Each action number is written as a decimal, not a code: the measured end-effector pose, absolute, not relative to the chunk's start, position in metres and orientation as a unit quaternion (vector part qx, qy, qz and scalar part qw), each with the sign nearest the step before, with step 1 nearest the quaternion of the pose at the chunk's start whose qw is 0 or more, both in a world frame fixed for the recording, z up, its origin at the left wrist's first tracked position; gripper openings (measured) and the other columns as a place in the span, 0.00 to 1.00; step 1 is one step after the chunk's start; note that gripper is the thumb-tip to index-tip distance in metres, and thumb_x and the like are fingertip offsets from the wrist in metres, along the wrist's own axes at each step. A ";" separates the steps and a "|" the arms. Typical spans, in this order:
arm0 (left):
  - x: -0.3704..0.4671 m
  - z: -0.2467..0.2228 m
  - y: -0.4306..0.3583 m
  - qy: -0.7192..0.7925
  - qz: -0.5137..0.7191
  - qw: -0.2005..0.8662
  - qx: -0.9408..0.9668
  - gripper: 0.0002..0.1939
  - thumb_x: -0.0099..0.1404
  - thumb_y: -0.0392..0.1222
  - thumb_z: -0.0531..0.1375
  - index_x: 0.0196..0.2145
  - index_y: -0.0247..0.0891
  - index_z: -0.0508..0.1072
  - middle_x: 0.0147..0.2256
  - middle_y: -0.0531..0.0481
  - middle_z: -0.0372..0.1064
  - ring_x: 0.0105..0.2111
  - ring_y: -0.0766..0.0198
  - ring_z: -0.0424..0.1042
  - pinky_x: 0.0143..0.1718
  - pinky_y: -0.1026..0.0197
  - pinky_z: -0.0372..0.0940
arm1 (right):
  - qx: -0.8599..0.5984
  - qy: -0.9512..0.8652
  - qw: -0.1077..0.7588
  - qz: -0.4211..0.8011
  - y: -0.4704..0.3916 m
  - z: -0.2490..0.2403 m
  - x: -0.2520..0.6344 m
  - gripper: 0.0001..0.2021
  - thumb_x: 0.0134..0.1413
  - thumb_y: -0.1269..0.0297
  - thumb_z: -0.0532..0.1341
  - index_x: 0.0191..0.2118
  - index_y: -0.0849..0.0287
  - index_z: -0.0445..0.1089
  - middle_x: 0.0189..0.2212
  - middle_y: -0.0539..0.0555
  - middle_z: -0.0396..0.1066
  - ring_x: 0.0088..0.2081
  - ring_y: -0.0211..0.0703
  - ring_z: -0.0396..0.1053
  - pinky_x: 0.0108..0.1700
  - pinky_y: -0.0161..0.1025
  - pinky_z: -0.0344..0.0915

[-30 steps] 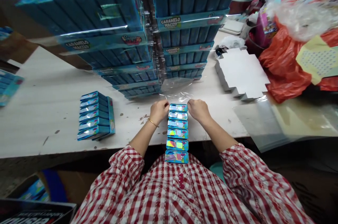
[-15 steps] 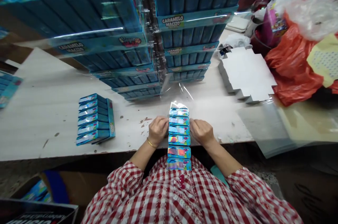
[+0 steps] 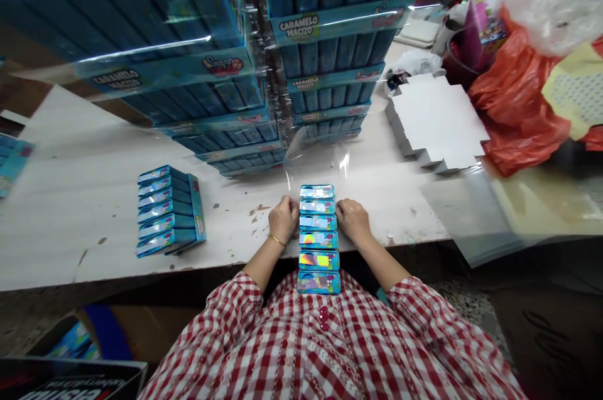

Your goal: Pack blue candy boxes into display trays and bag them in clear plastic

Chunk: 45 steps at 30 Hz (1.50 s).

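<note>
Row of six blue tins, upended lengthwise between two hands

- Tray of blue tins (image 3: 172, 210), one: on the desk (image 3: 94, 186), well apart from the left hand.
- Left hand (image 3: 283, 216), gold bracelet: fingers curled in, beside the row's far half; grip on anything cannot be told.
- Row of six blue tins (image 3: 319, 239): long axis pointing away from the person, midway between hands, neither clearly nearer; clear film (image 3: 343, 162) beyond its far end.
- Right hand (image 3: 353, 219): likewise curled, opposite side; grip cannot be told.
- White card stack (image 3: 436, 120): farther right.

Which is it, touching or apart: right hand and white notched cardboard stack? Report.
Apart: the head view shows white tabletop between the right hand and the white notched cardboard stack.
</note>
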<state>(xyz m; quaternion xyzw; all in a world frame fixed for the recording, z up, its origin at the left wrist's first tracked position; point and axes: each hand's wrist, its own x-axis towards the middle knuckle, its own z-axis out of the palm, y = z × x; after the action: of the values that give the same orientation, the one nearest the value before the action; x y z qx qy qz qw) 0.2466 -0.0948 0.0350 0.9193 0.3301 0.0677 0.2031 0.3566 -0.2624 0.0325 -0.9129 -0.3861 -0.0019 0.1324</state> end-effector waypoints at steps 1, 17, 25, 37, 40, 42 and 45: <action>0.247 0.038 -0.094 0.329 0.038 0.185 0.925 0.09 0.64 0.41 0.50 0.30 0.37 0.68 0.28 0.47 0.71 0.29 0.62 0.69 0.28 0.63 0.55 | -0.913 -0.388 0.125 0.002 -0.262 0.033 0.359 0.13 0.59 0.67 0.50 0.27 0.60 0.68 0.27 0.54 0.69 0.30 0.39 0.61 0.33 0.36 0.48; 0.145 0.043 -0.132 0.086 -0.078 0.126 0.985 0.14 0.65 0.41 0.48 0.29 0.36 0.71 0.27 0.44 0.69 0.27 0.61 0.68 0.26 0.62 0.56 | -0.789 -0.588 0.174 -0.042 -0.342 0.035 0.281 0.11 0.53 0.71 0.54 0.22 0.60 0.65 0.21 0.52 0.63 0.28 0.40 0.55 0.33 0.41 0.45; 0.104 0.034 -0.131 -0.043 -0.119 0.287 0.950 0.12 0.63 0.40 0.49 0.28 0.40 0.70 0.26 0.50 0.69 0.27 0.66 0.68 0.27 0.66 0.57 | -0.725 -0.668 0.149 0.072 -0.379 0.014 0.263 0.12 0.54 0.72 0.55 0.21 0.58 0.63 0.19 0.49 0.64 0.25 0.36 0.57 0.31 0.39 0.46; 0.153 0.037 -0.131 0.287 0.041 0.149 0.945 0.11 0.64 0.43 0.50 0.29 0.37 0.68 0.31 0.45 0.67 0.35 0.58 0.64 0.37 0.58 0.57 | -0.881 -0.404 0.223 0.103 -0.309 0.041 0.269 0.16 0.60 0.64 0.50 0.27 0.60 0.70 0.25 0.53 0.71 0.27 0.37 0.67 0.31 0.34 0.55; 0.154 0.033 -0.134 0.321 0.070 0.142 0.934 0.12 0.63 0.48 0.53 0.30 0.38 0.69 0.36 0.45 0.66 0.41 0.54 0.61 0.40 0.54 0.54 | -0.819 -0.458 0.308 0.153 -0.310 0.038 0.253 0.14 0.61 0.62 0.50 0.36 0.58 0.72 0.34 0.54 0.74 0.36 0.39 0.70 0.39 0.35 0.63; 0.154 0.030 -0.139 0.335 0.076 0.153 0.927 0.11 0.63 0.47 0.52 0.30 0.39 0.70 0.39 0.45 0.65 0.42 0.54 0.60 0.40 0.54 0.53 | -0.789 -0.491 0.341 0.140 -0.305 0.034 0.241 0.14 0.61 0.64 0.49 0.44 0.58 0.71 0.41 0.56 0.73 0.44 0.40 0.69 0.46 0.37 0.64; 0.154 0.027 -0.144 0.337 0.082 0.174 0.922 0.09 0.63 0.44 0.52 0.31 0.39 0.70 0.41 0.46 0.64 0.44 0.55 0.58 0.40 0.53 0.52 | -0.800 -0.487 0.334 0.106 -0.290 0.027 0.231 0.16 0.62 0.67 0.48 0.49 0.59 0.68 0.44 0.58 0.71 0.47 0.42 0.67 0.49 0.41 0.64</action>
<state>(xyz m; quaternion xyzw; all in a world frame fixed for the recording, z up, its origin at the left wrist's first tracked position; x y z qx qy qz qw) 0.1538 -0.1438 0.0270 0.9217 0.3366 0.0817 0.1745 0.2315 -0.2904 0.0273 -0.7997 -0.4874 0.1058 0.3344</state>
